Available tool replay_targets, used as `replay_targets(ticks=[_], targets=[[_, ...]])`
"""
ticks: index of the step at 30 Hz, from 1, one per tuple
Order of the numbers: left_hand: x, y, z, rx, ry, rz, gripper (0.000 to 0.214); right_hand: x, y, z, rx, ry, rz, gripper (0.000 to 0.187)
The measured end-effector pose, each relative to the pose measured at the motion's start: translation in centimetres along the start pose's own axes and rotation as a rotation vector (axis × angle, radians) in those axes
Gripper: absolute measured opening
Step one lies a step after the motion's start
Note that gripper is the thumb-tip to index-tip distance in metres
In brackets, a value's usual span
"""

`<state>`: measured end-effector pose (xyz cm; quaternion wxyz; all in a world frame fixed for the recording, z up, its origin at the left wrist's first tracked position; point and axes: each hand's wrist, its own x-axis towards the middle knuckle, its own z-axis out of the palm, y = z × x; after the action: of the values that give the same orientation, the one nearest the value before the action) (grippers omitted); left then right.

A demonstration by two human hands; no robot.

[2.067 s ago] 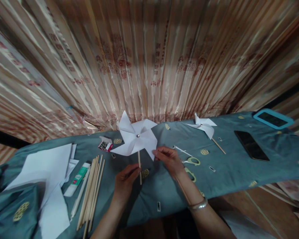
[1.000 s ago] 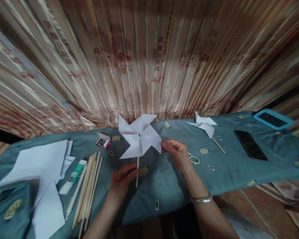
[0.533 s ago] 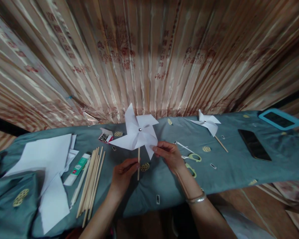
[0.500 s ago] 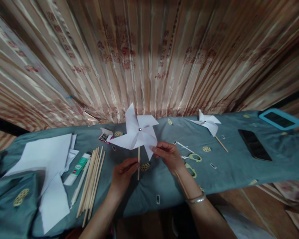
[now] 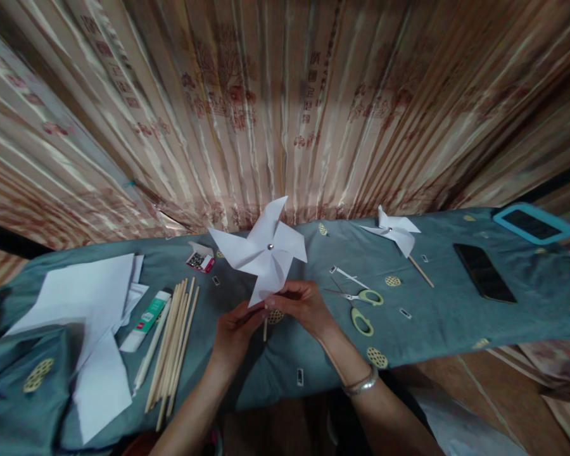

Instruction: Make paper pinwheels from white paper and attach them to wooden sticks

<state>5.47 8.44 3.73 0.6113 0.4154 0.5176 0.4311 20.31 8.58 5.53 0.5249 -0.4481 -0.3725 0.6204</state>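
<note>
A white paper pinwheel point(image 5: 265, 249) with a metal pin at its centre stands upright on a thin wooden stick above the blue-grey cloth. My left hand point(image 5: 234, 330) is closed round the lower part of the stick. My right hand point(image 5: 302, 304) pinches the tip of the pinwheel's lowest blade, just beside my left hand's fingers. Both hands meet under the wheel.
A second pinwheel point(image 5: 396, 232) lies at the back right. Green-handled scissors point(image 5: 358, 306), several wooden sticks point(image 5: 172, 345), a glue stick point(image 5: 145, 322), white paper sheets point(image 5: 83, 304), a small pin box point(image 5: 199, 260), a dark phone point(image 5: 484, 272) and a blue-framed device point(image 5: 532, 222) lie on the cloth point(image 5: 437, 316).
My right hand has moved left and down from the wheel's right side to its lowest blade. The pinwheel has turned, its blades now pointing other ways. My left hand kept hold of the stick.
</note>
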Motion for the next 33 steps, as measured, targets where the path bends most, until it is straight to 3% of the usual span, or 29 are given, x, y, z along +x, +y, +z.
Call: replay_targets(ticks=[3, 5, 10, 12, 33], targets=[[0.0, 0.3, -0.2, 0.0, 0.02, -0.004, 0.024, -0.3, -0.6, -0.8, -0.082, -0.073, -0.014, 0.028], [0.0, 0.4, -0.4, -0.001, 0.035, -0.003, 0.024, -0.3, -1.4, -2.2, -0.102, -0.036, -0.043, 0.032], [-0.2, 0.3, -0.7, -0.002, 0.014, -0.031, 0.023, 0.7, -3.0, -5.7, 0.009, 0.391, -0.243, 0.03], [-0.3, 0.3, -0.7, 0.006, -0.019, -0.036, 0.023, 1.1, -3.0, -6.2, -0.007, 0.459, -0.294, 0.028], [0.0, 0.3, -0.7, 0.021, 0.049, 0.0, 0.028, 0.7, -1.6, -2.7, -0.005, 0.25, -0.118, 0.03]])
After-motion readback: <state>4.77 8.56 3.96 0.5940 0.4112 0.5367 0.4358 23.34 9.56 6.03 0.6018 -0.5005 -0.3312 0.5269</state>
